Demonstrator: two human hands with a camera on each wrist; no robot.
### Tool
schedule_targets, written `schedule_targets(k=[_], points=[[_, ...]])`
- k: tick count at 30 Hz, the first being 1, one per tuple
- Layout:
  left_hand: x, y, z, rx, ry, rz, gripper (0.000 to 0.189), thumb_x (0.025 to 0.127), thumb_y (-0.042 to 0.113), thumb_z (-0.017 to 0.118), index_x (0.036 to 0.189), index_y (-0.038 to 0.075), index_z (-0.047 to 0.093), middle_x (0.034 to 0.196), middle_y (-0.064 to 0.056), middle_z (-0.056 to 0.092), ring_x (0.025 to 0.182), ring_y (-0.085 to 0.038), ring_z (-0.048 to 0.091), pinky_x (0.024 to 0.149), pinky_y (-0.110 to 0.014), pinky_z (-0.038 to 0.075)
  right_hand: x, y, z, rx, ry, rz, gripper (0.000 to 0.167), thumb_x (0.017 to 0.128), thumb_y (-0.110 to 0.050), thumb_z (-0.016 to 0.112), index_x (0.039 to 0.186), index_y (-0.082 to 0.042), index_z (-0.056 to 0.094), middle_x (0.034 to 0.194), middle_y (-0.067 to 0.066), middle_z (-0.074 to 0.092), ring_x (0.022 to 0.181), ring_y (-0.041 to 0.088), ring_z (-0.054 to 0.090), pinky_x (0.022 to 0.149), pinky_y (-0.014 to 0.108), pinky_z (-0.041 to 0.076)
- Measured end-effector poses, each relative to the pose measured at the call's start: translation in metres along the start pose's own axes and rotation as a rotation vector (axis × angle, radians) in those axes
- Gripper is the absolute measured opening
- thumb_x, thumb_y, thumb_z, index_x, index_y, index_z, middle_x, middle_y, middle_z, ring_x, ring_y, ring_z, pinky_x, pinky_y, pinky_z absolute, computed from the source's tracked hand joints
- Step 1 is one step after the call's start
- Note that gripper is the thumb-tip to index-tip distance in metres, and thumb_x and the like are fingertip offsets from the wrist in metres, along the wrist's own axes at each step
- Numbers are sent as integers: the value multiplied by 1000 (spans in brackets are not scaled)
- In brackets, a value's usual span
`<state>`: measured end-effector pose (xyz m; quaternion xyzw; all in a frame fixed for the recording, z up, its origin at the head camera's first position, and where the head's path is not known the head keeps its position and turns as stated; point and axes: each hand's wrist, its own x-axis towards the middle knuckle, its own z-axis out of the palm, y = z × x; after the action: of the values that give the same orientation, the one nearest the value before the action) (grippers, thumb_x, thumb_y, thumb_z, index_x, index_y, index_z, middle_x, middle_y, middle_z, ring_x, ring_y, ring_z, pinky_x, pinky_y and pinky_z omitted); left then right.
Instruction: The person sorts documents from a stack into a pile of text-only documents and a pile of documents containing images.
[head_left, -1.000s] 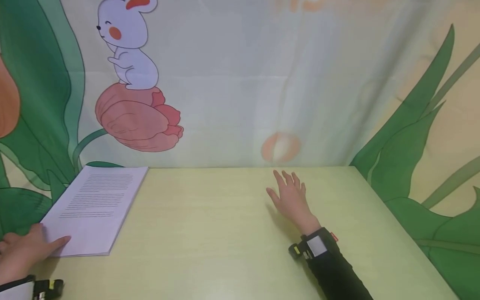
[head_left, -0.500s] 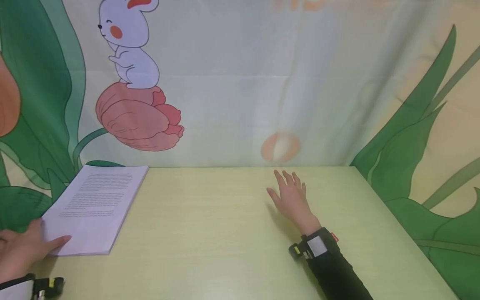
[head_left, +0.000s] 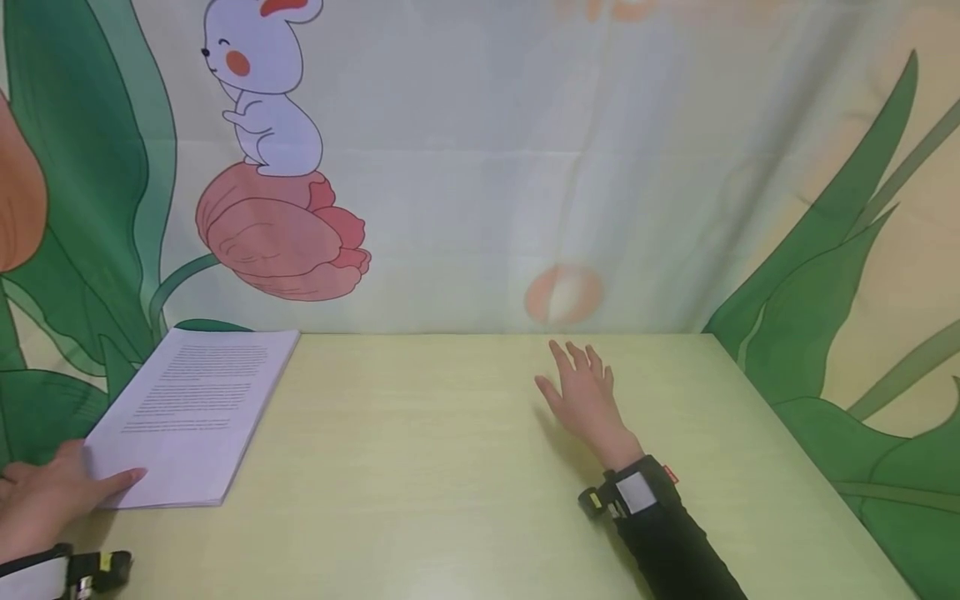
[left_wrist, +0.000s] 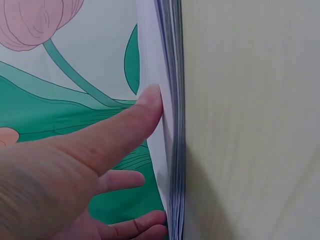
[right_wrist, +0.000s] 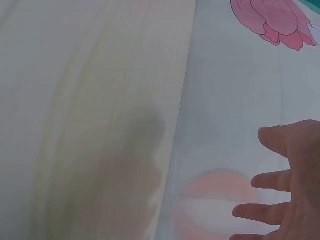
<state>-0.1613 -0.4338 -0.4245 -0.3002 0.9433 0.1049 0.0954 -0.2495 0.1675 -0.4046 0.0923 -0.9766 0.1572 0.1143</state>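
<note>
A stack of printed paper sheets (head_left: 191,400) lies at the left end of the table, text facing up. My left hand (head_left: 56,500) is at its near left corner, the straight thumb (left_wrist: 132,120) touching the top sheet. The other fingers reach the stack's left side; whether any goes beneath the sheets is hidden. In the left wrist view, the layered edge of the paper stack (left_wrist: 175,125) stays flat against the table. My right hand (head_left: 585,404) hovers over the right half of the table with fingers spread, holding nothing, its shadow falling beside it.
A pale wood-look table (head_left: 405,442) spans the view. Behind it hangs a cloth backdrop (head_left: 450,167) printed with a rabbit, flowers and leaves, which also runs along both sides. Each wrist wears a black strap with a small camera (head_left: 592,502).
Both hands and the paper stack stay in place. Only the head view has shifted very slightly.
</note>
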Motion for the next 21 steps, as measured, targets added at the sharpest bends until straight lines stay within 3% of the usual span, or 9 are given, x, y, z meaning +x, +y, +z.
schedule_targets(k=[6,11,17,21], points=[[-4,5,-5,-22,-19,-22,105,76,45,75,125,-21,9,123,-50,11,119,-64,15,104,-66,21,1,1,0,-9,8,-4,63,96,-43,48,147,-11,32,148,23,34,138,47,21,103,71,20],[-5,7,-7,-117,-17,-55,112,74,38,78,136,-18,3,130,-48,5,124,-62,9,106,-67,21,1,1,0,-14,12,-4,63,95,-43,49,147,-11,32,148,23,34,138,48,22,102,71,21],[7,-2,1,-131,-11,-59,116,72,40,79,135,-22,3,123,-45,21,107,-53,34,97,-59,40,1,2,0,-12,15,-2,63,95,-44,49,147,-11,33,148,23,35,138,48,22,102,71,21],[13,-9,7,-97,-31,-79,89,84,26,68,129,-26,11,121,-44,26,104,-51,40,95,-55,43,1,3,0,-14,20,-3,63,95,-43,49,147,-10,33,147,23,35,138,48,23,102,71,22]])
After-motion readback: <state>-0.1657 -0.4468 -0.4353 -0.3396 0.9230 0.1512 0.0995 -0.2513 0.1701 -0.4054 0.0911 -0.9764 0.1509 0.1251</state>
